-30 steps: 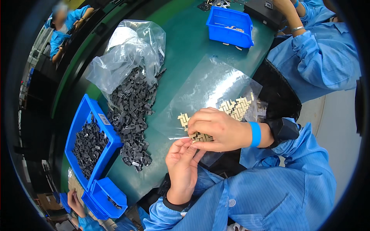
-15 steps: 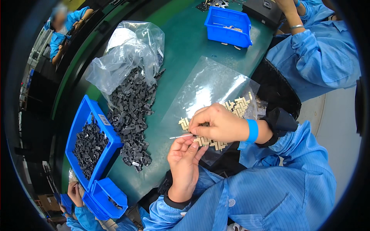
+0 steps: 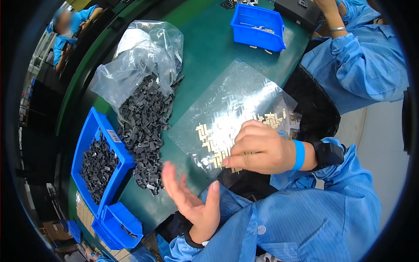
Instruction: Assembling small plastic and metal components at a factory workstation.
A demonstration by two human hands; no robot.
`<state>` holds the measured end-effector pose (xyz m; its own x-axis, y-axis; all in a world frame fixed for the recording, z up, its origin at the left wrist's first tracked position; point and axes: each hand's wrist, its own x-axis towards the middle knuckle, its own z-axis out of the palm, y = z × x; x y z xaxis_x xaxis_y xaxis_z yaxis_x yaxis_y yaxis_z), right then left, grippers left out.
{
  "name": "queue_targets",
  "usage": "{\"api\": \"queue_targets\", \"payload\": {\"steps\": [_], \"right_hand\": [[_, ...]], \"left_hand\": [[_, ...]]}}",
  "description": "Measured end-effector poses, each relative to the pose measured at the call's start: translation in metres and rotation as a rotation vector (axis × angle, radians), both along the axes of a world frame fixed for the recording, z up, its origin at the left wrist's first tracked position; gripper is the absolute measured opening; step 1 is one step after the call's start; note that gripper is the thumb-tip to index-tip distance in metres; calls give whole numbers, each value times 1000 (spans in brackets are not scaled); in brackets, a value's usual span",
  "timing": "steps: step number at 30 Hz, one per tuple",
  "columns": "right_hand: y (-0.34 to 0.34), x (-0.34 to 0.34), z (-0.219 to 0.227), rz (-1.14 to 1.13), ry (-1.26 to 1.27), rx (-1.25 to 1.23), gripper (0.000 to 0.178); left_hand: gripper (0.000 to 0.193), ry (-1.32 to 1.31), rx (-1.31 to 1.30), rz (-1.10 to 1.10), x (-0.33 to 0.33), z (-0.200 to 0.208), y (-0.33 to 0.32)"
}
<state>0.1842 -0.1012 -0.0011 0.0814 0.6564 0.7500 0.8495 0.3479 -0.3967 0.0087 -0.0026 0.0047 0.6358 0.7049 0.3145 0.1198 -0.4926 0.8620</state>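
My left hand [image 3: 196, 205] is raised over the table's near edge, palm up, fingers spread and holding nothing. Over a clear plastic sheet [image 3: 238, 78] my right hand [image 3: 264, 148] is closed, thumb and fingertips pinched together beside rows of small cream angular pieces [image 3: 208, 142]. Whatever lies in that pinch is too small to make out. More cream pieces [image 3: 273, 119] show beyond the right hand, which covers part of the rows. A pile of small dark grey parts [image 3: 146, 131] lies to the left of the sheet.
A crumpled clear bag [image 3: 150, 54] lies at the head of the pile. A blue bin [image 3: 126, 163] of dark parts and a smaller blue bin [image 3: 115, 225] stand at left. Another blue bin [image 3: 257, 37] stands at the far side, near a co-worker's arm [image 3: 334, 24].
My left hand has moved left, away from the right hand, and opened. The right hand has shifted slightly right, showing more cream rows. The thin white stick is out of sight.
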Motion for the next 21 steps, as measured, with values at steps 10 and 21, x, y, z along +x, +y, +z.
{"api": "queue_targets", "payload": {"steps": [10, 21], "right_hand": [[-2, -17, 6, 264, 276, -37, 15], [-5, -19, 14, 151, 256, -195, 8]], "left_hand": [[15, -153, -1150, -439, -4, 9, 4], [12, 42, -436, -337, -1, 12, -2]]}}
